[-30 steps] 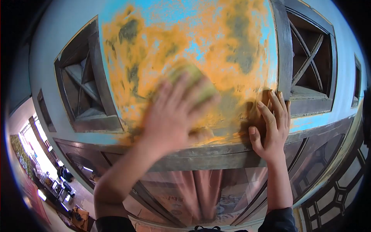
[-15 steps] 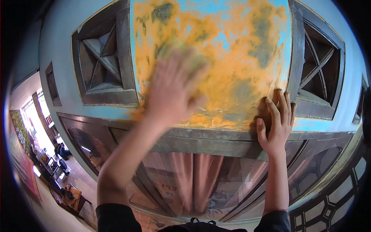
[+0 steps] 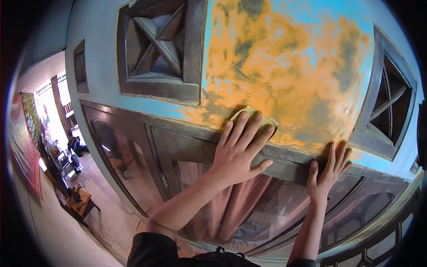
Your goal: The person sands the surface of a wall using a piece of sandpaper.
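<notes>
My left hand (image 3: pixel 239 151) presses a yellowish sheet (image 3: pixel 251 110) flat against the lower edge of an orange and grey patch (image 3: pixel 293 84) on the blue wall. Its fingers lie over the sheet, with the thumb out to the side. To the right, my right hand (image 3: pixel 325 175) holds nothing; its spread fingertips rest at the patch's lower right edge, by the dark wooden frame. What the sheet is made of cannot be told.
Wooden vents with crossed bars (image 3: pixel 155 46) (image 3: pixel 389 104) flank the patch. Below are glazed panels with a pink curtain (image 3: pixel 247 207) behind. At far left, a person (image 3: pixel 75 143) is near a doorway, beyond a small table (image 3: pixel 80 200).
My left hand has moved down and right with the sheet, from the patch's upper middle to its lower edge. The view has shifted and tilted; my right hand stays near the lower right corner.
</notes>
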Demonstrator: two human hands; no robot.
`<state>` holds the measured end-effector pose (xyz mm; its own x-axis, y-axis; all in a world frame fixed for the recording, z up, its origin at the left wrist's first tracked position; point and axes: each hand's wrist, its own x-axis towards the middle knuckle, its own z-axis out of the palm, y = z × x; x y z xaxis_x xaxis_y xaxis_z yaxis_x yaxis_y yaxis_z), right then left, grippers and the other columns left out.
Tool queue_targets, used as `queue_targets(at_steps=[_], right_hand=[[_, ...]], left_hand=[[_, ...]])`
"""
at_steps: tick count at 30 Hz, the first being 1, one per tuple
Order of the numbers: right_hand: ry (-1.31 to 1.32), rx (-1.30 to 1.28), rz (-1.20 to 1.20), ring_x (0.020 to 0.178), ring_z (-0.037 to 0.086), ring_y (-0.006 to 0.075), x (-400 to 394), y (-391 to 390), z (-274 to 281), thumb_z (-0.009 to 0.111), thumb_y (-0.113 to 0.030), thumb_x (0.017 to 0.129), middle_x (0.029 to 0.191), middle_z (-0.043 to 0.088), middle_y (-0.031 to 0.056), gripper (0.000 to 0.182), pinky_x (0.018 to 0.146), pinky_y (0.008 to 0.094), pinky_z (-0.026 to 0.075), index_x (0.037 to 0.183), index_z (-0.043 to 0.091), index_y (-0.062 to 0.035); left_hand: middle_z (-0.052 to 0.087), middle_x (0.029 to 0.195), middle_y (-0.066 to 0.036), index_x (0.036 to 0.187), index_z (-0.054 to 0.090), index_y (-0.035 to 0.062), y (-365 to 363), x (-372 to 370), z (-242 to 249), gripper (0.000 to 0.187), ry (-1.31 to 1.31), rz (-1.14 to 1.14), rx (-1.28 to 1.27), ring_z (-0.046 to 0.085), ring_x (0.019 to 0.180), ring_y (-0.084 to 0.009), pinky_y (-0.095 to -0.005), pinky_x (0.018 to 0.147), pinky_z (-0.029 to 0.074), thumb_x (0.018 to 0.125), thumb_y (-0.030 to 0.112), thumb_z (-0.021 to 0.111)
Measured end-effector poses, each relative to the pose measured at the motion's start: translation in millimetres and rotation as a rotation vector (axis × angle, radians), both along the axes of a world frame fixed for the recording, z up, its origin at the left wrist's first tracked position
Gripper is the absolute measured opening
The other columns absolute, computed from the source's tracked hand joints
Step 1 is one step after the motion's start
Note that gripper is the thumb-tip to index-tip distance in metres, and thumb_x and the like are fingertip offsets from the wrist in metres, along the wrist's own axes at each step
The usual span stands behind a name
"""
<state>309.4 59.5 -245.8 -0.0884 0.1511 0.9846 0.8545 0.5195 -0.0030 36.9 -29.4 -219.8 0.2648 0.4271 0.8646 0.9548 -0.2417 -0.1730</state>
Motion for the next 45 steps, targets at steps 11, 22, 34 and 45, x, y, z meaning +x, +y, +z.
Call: queue_targets(at_steps=[11,22,34,45], right_hand=[[0.049,-0.134,0.038,0.153,0.008,0.0401,-7.6,-17.8,-14.6,0.042,-0.054,0.102,0.165,0.020,0.0158,0.067,0.119,0.0610,0.002,0.154,0.036,-0.0125],[0.078,-0.124,-0.043,0.152,0.008,0.0433,-57.2,-28.0,-15.8,0.043,-0.054,0.101,0.165,0.019,0.0177,0.064,0.116,0.0677,0.002,0.153,0.040,-0.0167],[-0.008,0.114,0.036,0.150,0.020,0.0445,-138.9,-18.5,-20.5,0.044,-0.044,0.101,0.157,0.036,0.0216,0.049,0.118,0.0629,0.002,0.137,0.057,-0.0130],[-0.032,0.175,-0.019,0.147,0.026,0.0449,-142.2,-18.3,-20.3,0.043,-0.039,0.102,0.156,0.037,0.0222,0.048,0.119,0.0614,0.010,0.140,0.051,-0.0096]], left_hand=[[0.016,0.163,-0.026,0.153,0.033,0.0013,-18.1,-108.7,-28.2,0.076,-0.341,0.260,0.169,0.011,0.150,-0.0483,-0.0631,0.118,0.010,0.094,0.045,0.055],[0.017,0.163,-0.023,0.153,0.031,-0.0016,-29.3,-150.8,-36.9,0.071,-0.331,0.218,0.174,0.011,0.151,-0.0446,-0.0573,0.120,0.010,0.098,0.041,0.048],[0.016,0.164,-0.023,0.153,0.033,0.0019,-38.7,-204.6,-16.7,0.079,-0.408,0.251,0.194,0.010,0.151,-0.0455,-0.0618,0.118,0.010,0.094,0.052,0.052],[0.021,0.162,-0.025,0.149,0.038,-0.0045,-38.6,-227.7,-22.1,0.084,-0.452,0.160,0.213,0.012,0.151,-0.0461,-0.0607,0.118,0.006,0.095,0.059,0.048]])
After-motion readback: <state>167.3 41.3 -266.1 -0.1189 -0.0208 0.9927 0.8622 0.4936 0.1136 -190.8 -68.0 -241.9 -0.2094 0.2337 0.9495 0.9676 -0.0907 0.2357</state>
